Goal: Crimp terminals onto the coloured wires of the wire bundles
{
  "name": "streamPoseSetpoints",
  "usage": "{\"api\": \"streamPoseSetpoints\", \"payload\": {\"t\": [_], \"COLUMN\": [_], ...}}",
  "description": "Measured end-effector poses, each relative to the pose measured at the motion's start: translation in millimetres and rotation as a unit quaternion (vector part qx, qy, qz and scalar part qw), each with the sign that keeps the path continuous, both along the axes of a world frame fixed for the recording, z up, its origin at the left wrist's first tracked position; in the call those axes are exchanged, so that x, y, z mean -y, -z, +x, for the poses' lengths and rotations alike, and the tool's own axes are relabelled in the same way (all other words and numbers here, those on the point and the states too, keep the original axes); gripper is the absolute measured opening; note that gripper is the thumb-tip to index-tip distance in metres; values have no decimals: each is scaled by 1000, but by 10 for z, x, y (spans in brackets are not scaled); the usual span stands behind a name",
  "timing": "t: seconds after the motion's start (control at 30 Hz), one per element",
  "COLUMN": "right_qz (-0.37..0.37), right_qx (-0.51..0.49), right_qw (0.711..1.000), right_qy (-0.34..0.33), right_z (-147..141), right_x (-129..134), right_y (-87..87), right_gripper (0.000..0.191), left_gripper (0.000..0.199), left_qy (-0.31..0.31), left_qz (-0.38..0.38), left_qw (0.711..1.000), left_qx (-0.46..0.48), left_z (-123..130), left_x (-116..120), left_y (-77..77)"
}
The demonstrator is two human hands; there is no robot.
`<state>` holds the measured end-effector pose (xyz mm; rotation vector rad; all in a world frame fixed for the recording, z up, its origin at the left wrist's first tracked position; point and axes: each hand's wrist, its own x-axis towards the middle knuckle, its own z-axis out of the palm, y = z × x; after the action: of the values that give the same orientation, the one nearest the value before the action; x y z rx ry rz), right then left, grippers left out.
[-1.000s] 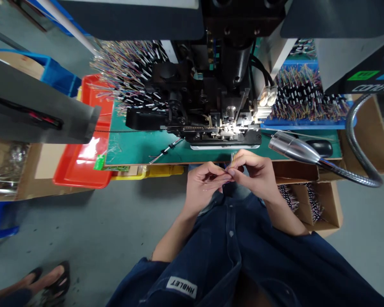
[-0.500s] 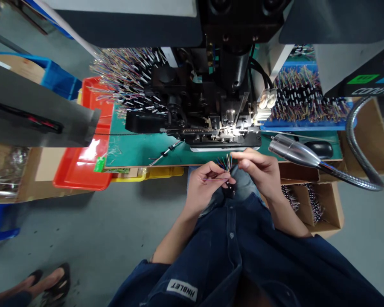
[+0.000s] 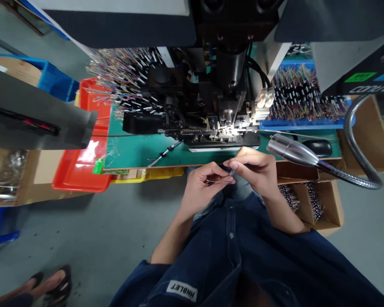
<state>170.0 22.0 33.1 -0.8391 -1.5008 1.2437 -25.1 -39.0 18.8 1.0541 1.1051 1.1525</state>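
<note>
Just below the bench's front edge, my left hand (image 3: 206, 185) is closed on a cable end with thin loose wires (image 3: 231, 172), one strand lying across its fingers. From the other side my right hand (image 3: 255, 169) pinches the tips of the same wires between thumb and fingers. The fingers cover most of the wires, and the cable's dark lower part is hidden. Right above both hands stands a black crimping machine (image 3: 224, 138), its metal working point brightly lit. A single cable (image 3: 164, 154) with a black sleeve and white jacket lies on the green bench top, left of the machine's base.
Bundled cables (image 3: 131, 81) pile up at the back left, and more fill a blue tray (image 3: 304, 125) at the right. A red tray (image 3: 80, 179) overhangs the left end. A lamp (image 3: 291, 150) on a flexible neck and a black mouse (image 3: 318, 148) sit right. Another person's foot (image 3: 62, 281) shows lower left.
My right hand has moved slightly left and down, and its fingers have closed on the wire tips. The fanned-out coloured wires are now mostly covered. My left hand keeps its hold.
</note>
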Motion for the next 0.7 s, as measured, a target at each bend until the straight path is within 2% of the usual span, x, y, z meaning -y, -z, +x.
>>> {"api": "streamPoseSetpoints", "payload": {"t": [0.37, 0.5, 0.7], "right_qz": [-5, -4, -9], "right_qx": [12, 3, 19], "right_qw": [1000, 1000, 1000], "right_qy": [1, -18, 14], "right_z": [-5, -40, -129], "right_x": [-20, -13, -30], "right_y": [-29, -24, -47], "right_gripper": [19, 12, 23], "left_gripper": [35, 40, 34], "left_qy": [-70, -100, -128], "left_qz": [-23, -23, 14], "left_qw": [996, 993, 989], "left_qx": [45, 50, 71], "left_z": [97, 129, 176], "left_x": [-81, -93, -130], "left_y": [17, 42, 135]}}
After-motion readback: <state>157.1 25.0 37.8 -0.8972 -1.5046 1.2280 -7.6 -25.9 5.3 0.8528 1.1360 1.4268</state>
